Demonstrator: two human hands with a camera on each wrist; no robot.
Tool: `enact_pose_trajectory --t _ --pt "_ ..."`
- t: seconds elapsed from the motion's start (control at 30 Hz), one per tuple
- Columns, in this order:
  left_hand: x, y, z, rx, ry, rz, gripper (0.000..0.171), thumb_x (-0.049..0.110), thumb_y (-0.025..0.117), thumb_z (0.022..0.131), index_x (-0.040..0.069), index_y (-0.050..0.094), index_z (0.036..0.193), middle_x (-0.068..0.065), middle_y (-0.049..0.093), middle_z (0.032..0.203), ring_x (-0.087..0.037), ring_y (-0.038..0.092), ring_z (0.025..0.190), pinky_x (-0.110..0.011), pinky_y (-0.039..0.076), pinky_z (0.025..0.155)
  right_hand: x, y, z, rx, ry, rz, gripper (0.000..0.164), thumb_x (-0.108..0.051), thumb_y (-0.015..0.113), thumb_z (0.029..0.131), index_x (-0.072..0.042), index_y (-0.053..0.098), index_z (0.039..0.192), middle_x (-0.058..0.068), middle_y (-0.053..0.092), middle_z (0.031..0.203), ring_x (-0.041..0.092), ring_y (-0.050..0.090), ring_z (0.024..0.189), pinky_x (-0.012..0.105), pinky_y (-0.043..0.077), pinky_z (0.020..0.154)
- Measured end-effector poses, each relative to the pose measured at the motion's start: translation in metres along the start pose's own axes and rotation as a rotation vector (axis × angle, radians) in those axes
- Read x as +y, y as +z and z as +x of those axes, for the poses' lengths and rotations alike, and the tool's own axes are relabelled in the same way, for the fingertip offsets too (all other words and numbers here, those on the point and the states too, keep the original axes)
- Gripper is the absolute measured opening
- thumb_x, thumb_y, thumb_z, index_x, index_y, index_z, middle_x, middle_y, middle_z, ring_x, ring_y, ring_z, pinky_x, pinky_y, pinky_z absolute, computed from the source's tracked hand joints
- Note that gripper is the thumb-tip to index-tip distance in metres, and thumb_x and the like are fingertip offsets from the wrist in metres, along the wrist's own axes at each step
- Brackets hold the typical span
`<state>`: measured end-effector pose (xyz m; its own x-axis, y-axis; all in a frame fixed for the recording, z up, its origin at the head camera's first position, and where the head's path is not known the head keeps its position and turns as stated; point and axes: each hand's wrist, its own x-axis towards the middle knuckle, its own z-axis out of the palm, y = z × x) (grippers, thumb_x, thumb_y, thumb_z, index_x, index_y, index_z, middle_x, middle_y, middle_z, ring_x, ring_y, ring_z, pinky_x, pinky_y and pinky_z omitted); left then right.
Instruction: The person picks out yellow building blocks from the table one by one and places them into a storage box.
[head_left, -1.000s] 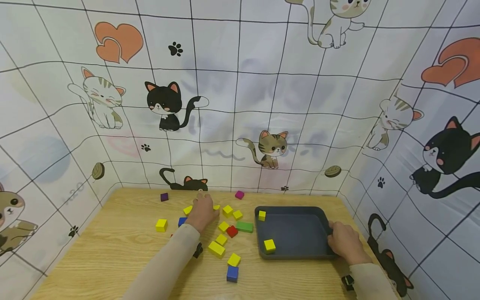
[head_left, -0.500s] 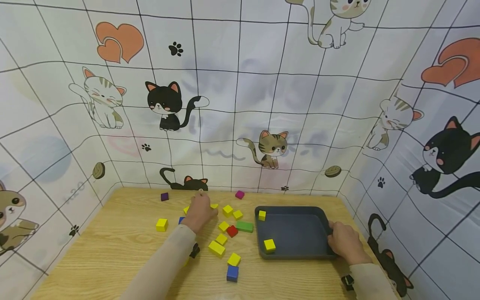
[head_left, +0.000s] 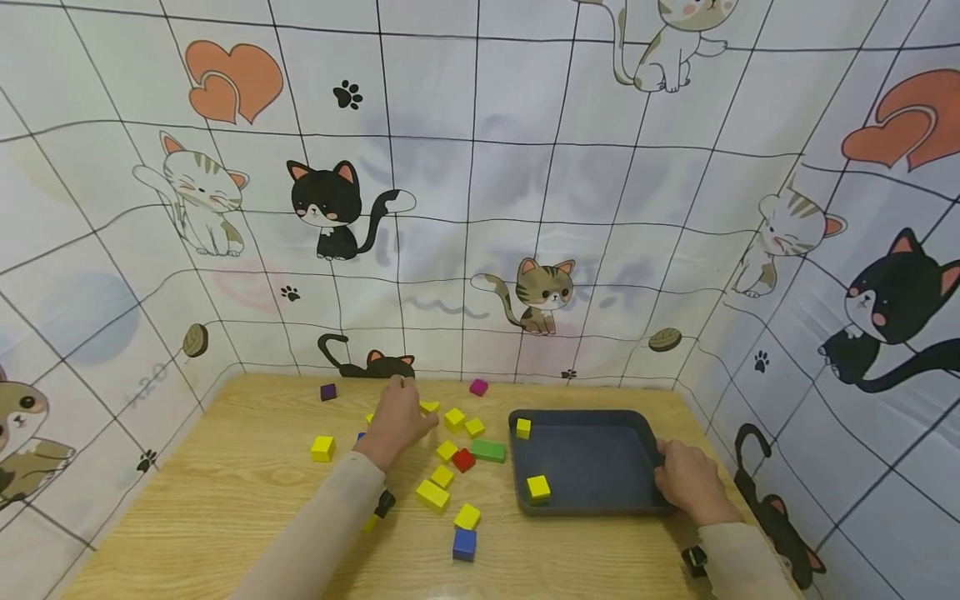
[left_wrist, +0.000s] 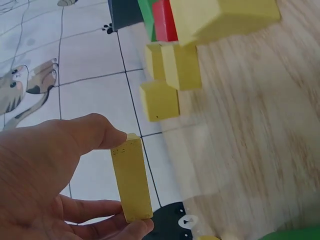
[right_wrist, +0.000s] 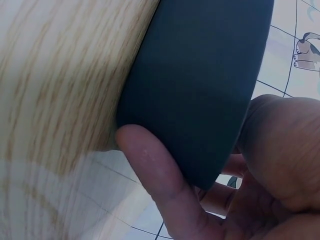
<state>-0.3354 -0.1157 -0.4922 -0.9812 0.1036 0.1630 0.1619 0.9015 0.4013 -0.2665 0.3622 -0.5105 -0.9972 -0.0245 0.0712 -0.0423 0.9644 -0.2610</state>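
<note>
My left hand is at the back of the table, left of the tray. Between its thumb and fingertips it pinches a long yellow block, as the left wrist view shows; the head view hides that block behind the hand. Beyond it in the left wrist view are several more yellow blocks and a red block. My right hand grips the right rim of a dark grey tray, thumb pressed along the tray's wall. Two yellow blocks lie inside the tray's left part.
Several yellow blocks lie scattered between the left hand and the tray, with a green block beside a red one. Nearer the front is a blue block. A purple block and a magenta block sit by the back wall.
My left hand has shifted slightly up and left in the head view, over the back of the table. The right hand keeps its hold on the tray, which stays in place.
</note>
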Motion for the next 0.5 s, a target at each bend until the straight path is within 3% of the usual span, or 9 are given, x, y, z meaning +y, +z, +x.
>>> enact_pose_trajectory --t 0.3,0.5 --pt "0.023 0.000 -0.009 -0.017 0.074 -0.008 0.076 0.036 0.077 0.085 -0.006 0.047 0.140 -0.022 0.045 0.138 -0.032 0.050 0.120 -0.042 0.049 0.099 -0.001 -0.001 -0.001 -0.015 -0.005 -0.011 0.052 -0.002 0.064 0.084 0.012 0.055 0.133 0.032 0.062 0.120 0.051 0.062 0.095 0.064 0.047 0.078" --pt "0.040 0.004 -0.012 -0.044 0.137 -0.025 0.078 0.038 0.078 0.084 0.003 0.045 0.145 -0.014 0.045 0.139 -0.024 0.051 0.116 -0.038 0.050 0.098 -0.002 -0.001 0.002 -0.006 0.000 -0.013 0.052 -0.003 0.064 0.084 0.010 0.056 0.133 0.033 0.062 0.119 0.053 0.060 0.099 0.067 0.046 0.082"
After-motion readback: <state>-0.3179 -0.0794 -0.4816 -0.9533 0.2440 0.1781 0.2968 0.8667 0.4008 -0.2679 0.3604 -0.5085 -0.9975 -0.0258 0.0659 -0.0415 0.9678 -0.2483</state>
